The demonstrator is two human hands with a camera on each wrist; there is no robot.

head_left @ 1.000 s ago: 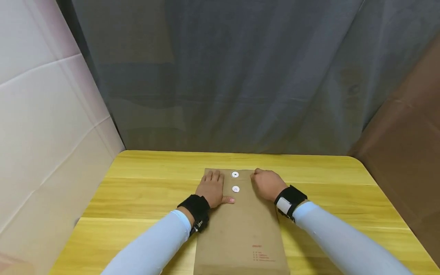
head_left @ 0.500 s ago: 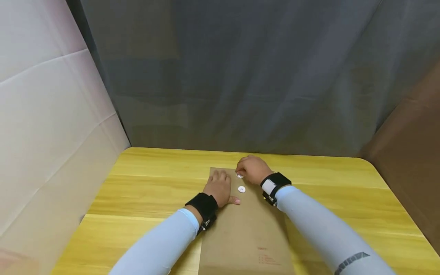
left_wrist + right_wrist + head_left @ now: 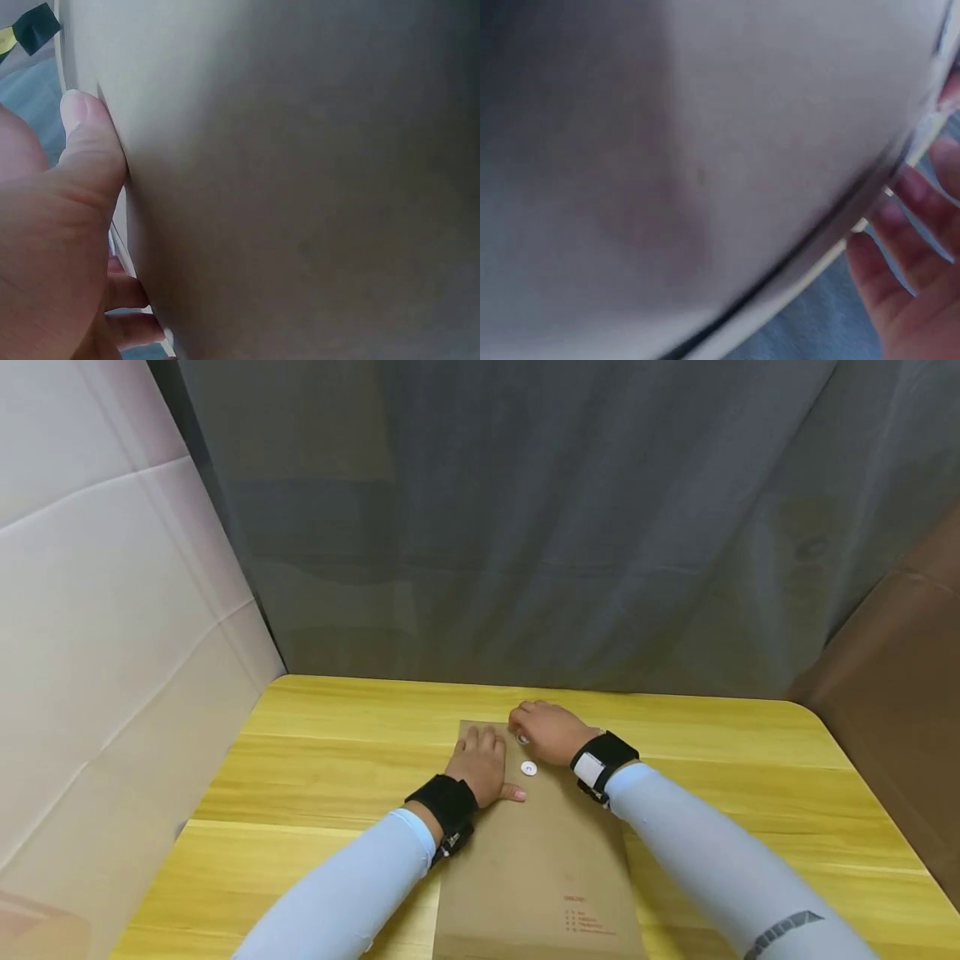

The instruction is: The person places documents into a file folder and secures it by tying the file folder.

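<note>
Upper white round clasp disc [image 3: 522, 739]: half hidden under the right hand [image 3: 550, 733].
Brown paper envelope [image 3: 536, 860]: near end cut off.
Red print [image 3: 581, 917]: too small to read.

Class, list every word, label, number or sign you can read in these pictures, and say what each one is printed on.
Red printing on the brown envelope, a heading with a few lines under it: too small to read.
Dark mark on the right sleeve, partly cut off by the frame edge: not readable.
The left wrist and right wrist views show no text.
Nothing can be quoted.
</note>
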